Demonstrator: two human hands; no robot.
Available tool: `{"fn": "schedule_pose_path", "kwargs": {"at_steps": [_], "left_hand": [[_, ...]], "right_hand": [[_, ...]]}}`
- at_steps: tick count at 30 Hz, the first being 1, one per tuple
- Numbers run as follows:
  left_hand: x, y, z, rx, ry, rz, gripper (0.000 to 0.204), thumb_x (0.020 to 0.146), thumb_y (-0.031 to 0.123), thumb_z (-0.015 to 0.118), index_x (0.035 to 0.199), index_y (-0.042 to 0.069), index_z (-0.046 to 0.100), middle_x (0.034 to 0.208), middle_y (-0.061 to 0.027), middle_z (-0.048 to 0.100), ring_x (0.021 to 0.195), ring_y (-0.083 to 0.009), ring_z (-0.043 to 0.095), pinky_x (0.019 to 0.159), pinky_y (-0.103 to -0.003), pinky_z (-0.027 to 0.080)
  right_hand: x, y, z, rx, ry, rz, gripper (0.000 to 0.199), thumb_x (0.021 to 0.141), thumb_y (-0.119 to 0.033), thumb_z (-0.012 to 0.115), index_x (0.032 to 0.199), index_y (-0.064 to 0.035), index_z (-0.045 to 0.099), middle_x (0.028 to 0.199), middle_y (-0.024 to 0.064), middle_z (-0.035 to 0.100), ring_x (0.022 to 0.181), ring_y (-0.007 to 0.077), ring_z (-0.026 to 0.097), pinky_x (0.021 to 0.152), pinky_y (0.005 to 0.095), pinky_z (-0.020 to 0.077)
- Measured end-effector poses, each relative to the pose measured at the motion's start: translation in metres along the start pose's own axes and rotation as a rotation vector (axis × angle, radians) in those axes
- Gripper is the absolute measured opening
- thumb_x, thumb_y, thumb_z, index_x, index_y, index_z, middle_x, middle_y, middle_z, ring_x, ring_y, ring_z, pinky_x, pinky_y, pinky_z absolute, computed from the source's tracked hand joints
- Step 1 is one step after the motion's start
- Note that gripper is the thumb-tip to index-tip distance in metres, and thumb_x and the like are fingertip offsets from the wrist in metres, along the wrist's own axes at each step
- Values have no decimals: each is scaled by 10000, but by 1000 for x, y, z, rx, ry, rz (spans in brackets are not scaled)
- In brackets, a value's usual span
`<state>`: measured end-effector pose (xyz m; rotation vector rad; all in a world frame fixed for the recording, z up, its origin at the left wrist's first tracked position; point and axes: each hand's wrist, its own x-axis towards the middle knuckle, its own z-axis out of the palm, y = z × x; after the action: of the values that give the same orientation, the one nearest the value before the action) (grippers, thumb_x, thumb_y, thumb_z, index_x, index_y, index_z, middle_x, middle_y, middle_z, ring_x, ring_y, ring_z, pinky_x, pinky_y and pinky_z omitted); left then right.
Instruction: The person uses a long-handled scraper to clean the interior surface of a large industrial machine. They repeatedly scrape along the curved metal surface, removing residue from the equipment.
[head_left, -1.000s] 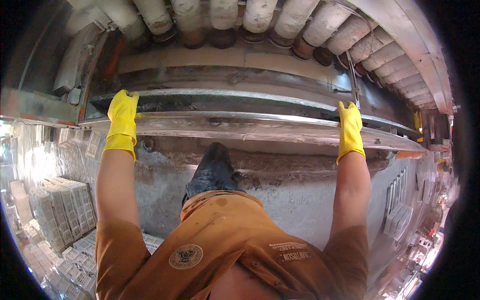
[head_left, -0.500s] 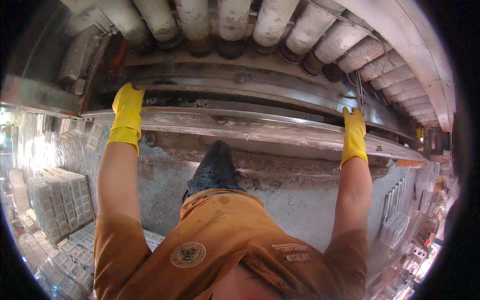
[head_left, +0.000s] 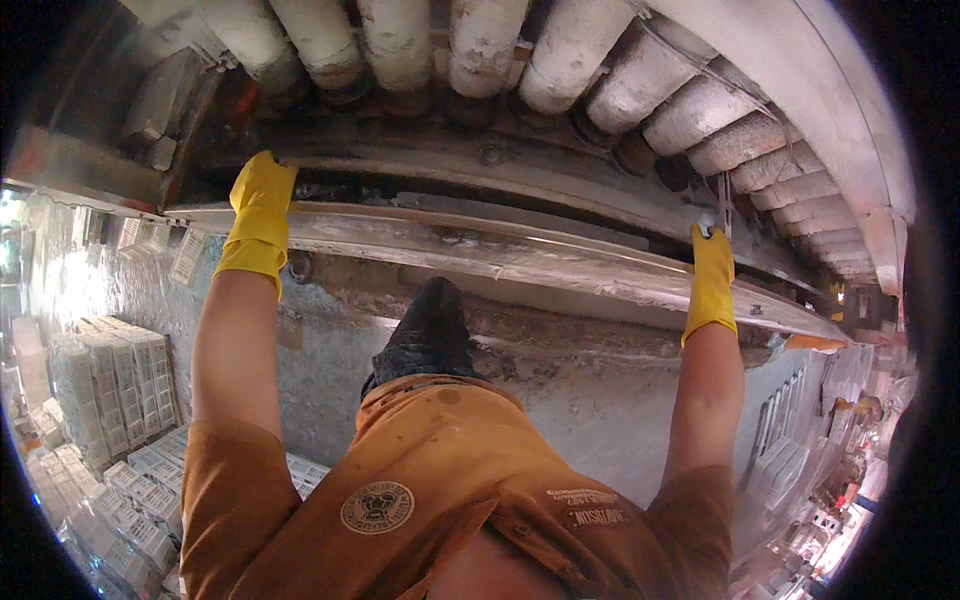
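Note:
Both my hands wear yellow rubber gloves and sit far apart on one long, dirty metal panel [head_left: 470, 247]. It runs across the view in front of my body, its face scuffed and whitish. My left hand [head_left: 262, 200] closes over the panel's upper edge near its left end. Toward the right end, my right hand [head_left: 712, 270] curls over the same edge; its fingertips are partly hidden. Behind the edge lies a narrow dark gap [head_left: 360, 190] with a grey strip inside. Below the panel, one dark-trousered leg [head_left: 430, 335] reaches forward.
A row of thick, whitish pipes [head_left: 390, 45] hangs beyond the panel, and a pale curved beam [head_left: 840, 110] arches at the upper right. White slotted crates [head_left: 115, 380] stand stacked at the left. Wet-looking grey floor [head_left: 590, 400] extends below; clutter [head_left: 830, 520] lies at the far right.
The gap behind the panel looks slightly wider toward the right, with more of the grey strip showing. The surface beyond looks darker. Both hands keep their hold; the view has shifted a little.

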<state>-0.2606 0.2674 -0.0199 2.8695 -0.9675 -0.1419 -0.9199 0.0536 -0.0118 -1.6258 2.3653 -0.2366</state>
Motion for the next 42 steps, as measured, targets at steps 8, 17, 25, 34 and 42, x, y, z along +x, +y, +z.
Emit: {"fn": "schedule_pose_path", "kwargs": {"at_steps": [8,17,25,34,42], "left_hand": [[3,1,-2,-11,-31,-20,475,899,477,679,1183,101,741,1222,-173,730,1155,-386,681,947,-486,547],[-8,2,-3,-7,4,-27,486,914,476,671,1208,93,728,1252,-169,721,1174,-377,677,960,-480,542],[-21,10,-13,24,-19,-30,598,927,515,643,1338,83,677,1375,-194,661,1283,-361,625,1052,-468,505],[-18,5,-3,21,-6,-21,548,959,495,646,1337,99,672,1381,-174,662,1287,-370,619,1057,-465,496],[-16,5,-4,7,-45,-39,554,960,501,647,1344,103,671,1387,-170,661,1278,-366,628,1050,-464,502]], "right_hand": [[15,13,9,-61,37,3,674,967,-572,567,1426,-81,616,1376,187,671,1069,350,741,971,450,537],[28,34,16,-189,47,-85,696,955,-576,585,1427,-65,615,1382,204,663,1280,386,628,1059,486,490],[27,36,18,-106,32,-49,692,952,-564,601,1409,-45,626,1295,241,698,1138,370,709,988,450,528],[23,33,16,-40,28,-57,678,971,-550,611,1409,-33,609,1127,220,758,704,307,766,761,424,590],[23,32,15,-45,20,-43,667,980,-543,605,1420,-41,599,1102,215,764,681,295,765,745,414,594]]}}
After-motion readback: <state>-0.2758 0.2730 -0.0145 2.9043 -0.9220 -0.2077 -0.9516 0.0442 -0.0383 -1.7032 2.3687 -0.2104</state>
